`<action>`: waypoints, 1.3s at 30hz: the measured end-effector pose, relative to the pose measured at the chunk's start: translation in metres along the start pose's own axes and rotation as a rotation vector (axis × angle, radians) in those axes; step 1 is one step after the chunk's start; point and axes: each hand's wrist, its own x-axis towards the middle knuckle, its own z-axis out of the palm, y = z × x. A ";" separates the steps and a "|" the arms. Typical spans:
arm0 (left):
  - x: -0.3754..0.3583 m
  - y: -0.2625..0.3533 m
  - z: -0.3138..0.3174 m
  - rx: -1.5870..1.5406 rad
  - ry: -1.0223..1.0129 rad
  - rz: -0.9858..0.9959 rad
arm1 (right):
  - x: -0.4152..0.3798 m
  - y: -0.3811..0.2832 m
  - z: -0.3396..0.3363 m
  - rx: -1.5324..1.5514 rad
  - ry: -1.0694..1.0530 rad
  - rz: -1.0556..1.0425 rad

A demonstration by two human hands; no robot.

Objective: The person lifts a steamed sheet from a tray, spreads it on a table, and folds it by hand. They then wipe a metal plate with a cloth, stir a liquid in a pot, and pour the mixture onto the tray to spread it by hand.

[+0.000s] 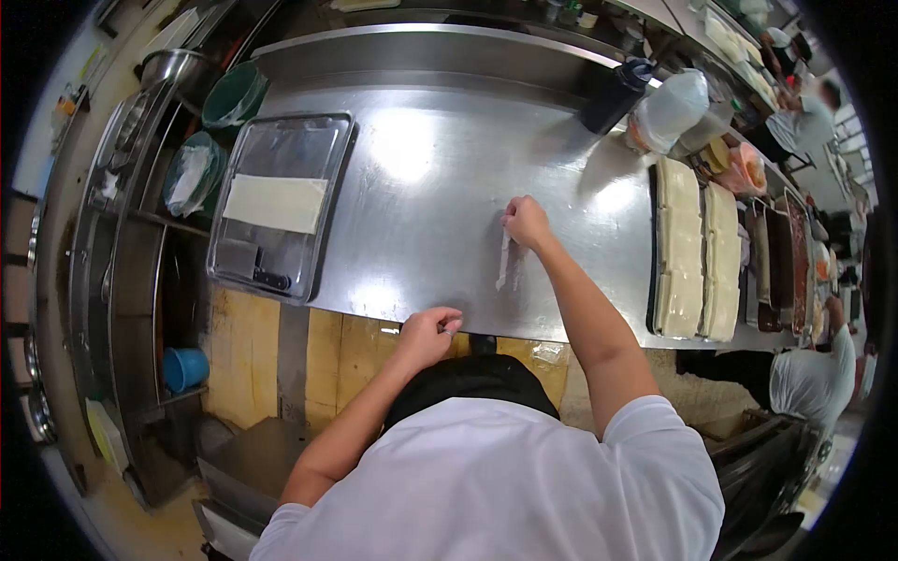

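Above the middle of the steel table (421, 224), my right hand (527, 222) is closed on one end of a thin whitish strip (504, 262), which trails toward the table's front edge. My left hand (430, 335) is closed at the front edge, and what it holds, if anything, is hidden. A metal tray (271, 154) at the left bears a flat pale sheet (275, 203) and a scraper with a dark handle (272, 280).
Trays of pale dough slabs (679, 248) stand at the right. Behind them are a dark bottle (616, 95) and a plastic-wrapped container (669, 110). A shelf rack with green bowls (234, 95) stands left. Other people (812, 381) are at the far right.
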 end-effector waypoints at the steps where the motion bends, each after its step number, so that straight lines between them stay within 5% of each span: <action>1: -0.003 0.002 0.004 -0.007 0.014 -0.011 | -0.001 0.001 0.000 -0.016 0.009 -0.023; 5: -0.003 -0.007 0.026 -0.080 0.061 0.002 | -0.002 0.010 0.000 -0.042 0.055 -0.252; 12: -0.001 0.004 0.023 -0.036 0.045 0.008 | -0.025 0.000 -0.006 0.143 0.082 -0.144; 19: 0.018 0.002 0.011 -0.009 0.002 0.044 | -0.136 -0.028 -0.034 0.408 -0.062 -0.012; 25: 0.038 0.024 0.034 0.236 0.139 0.414 | -0.215 -0.065 -0.061 0.551 -0.197 0.119; 28: 0.051 0.024 0.045 0.244 -0.017 0.380 | -0.230 -0.079 -0.081 0.652 -0.244 0.149; 34: 0.055 0.018 0.055 0.149 0.003 0.425 | -0.243 -0.061 -0.095 0.763 -0.160 0.194; 39: 0.022 0.038 0.050 -0.127 0.023 0.210 | -0.235 -0.022 -0.078 0.917 -0.142 0.364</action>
